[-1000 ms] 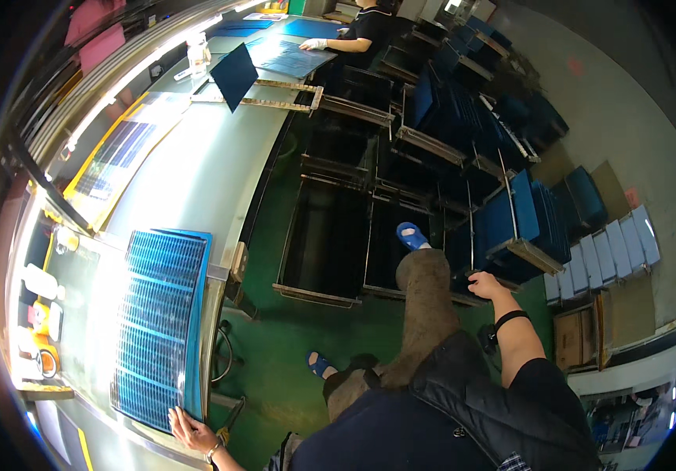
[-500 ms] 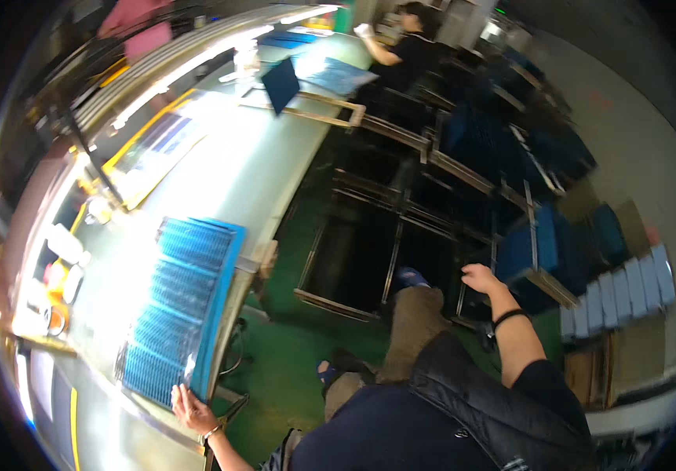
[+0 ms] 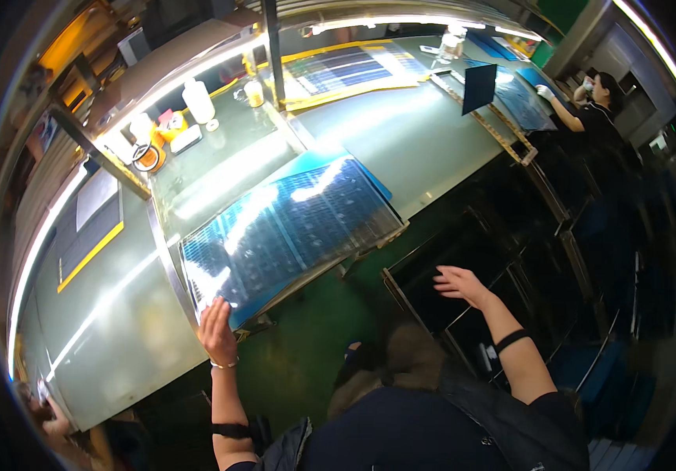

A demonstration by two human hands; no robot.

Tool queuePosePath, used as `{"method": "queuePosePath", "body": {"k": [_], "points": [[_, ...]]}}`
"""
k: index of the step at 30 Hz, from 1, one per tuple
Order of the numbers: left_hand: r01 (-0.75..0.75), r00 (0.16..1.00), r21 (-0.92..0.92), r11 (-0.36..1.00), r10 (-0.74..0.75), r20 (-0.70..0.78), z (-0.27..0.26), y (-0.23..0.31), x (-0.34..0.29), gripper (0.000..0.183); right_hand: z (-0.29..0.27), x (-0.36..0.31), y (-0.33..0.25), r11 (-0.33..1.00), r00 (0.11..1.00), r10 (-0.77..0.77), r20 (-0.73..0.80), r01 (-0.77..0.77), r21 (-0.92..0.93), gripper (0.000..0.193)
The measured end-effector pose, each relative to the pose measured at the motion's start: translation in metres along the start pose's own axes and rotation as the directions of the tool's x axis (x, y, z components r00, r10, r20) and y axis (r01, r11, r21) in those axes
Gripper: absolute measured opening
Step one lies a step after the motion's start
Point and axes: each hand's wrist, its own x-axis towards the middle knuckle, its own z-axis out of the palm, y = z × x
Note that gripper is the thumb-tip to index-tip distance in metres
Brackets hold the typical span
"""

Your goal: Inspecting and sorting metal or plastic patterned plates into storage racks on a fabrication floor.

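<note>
A large glossy sheet with a dark-blue fine grid pattern [image 3: 291, 228] lies flat on the workbench [image 3: 369, 118], with a plain blue sheet [image 3: 371, 182] showing beneath it along its edges. The fingers of my left hand [image 3: 218, 334] stretch over the sheet's near-left corner and touch it; its thumb is hidden. Over the floor to the right, my right hand [image 3: 465, 288] hangs in the air with fingers spread, holding nothing. Dark framed racks [image 3: 432, 314] stand below and beyond it.
Bottles [image 3: 197, 102] and an orange-labelled tape roll [image 3: 148, 158] stand at the bench's back. Farther right are a wooden frame [image 3: 502, 137] and an upright dark panel [image 3: 479, 89]. A gloved co-worker [image 3: 601, 110] is at the far end; another person's hand [image 3: 55, 416] shows lower left.
My view has swung toward the bench. My left hand stays at the grid sheet's near corner. My right hand has opened, its fingers now spread.
</note>
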Motion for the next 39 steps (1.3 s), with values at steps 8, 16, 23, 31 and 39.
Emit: {"method": "queuePosePath", "body": {"k": [8, 16, 23, 31, 39], "points": [[0.036, 0.915, -0.036, 0.999, -0.018, 0.403, -0.013, 0.044, -0.059, 0.032, 0.035, 0.098, -0.074, 0.982, 0.982, -0.002, 0.191, -0.035, 0.186, 0.026], [0.969, -0.018, -0.21, -0.128, -0.888, 0.46, -0.011, 0.033, -0.095, 0.055, 0.033, 0.116, -0.156, 0.96, 0.931, 0.178, 0.318, -0.094, -0.263, 0.027], [0.946, 0.173, -0.324, -0.021, -0.812, 0.557, -0.027, -0.002, -0.007, 0.026, 0.064, 0.17, -0.202, 0.922, 0.929, -0.023, 0.37, 0.163, -0.351, 0.019], [0.873, 0.482, -0.314, 0.373, -0.755, 0.444, 0.007, -0.066, 0.029, 0.026, 0.083, 0.223, -0.174, 0.714, 0.823, -0.567, 0.041, 0.515, -0.474, 0.032], [0.675, 0.65, -0.091, 0.732, -0.532, 0.543, -0.012, -0.064, 0.0, 0.054, 0.078, 0.229, -0.161, 0.69, 0.786, -0.617, -0.036, 0.519, -0.505, 0.03]]}}
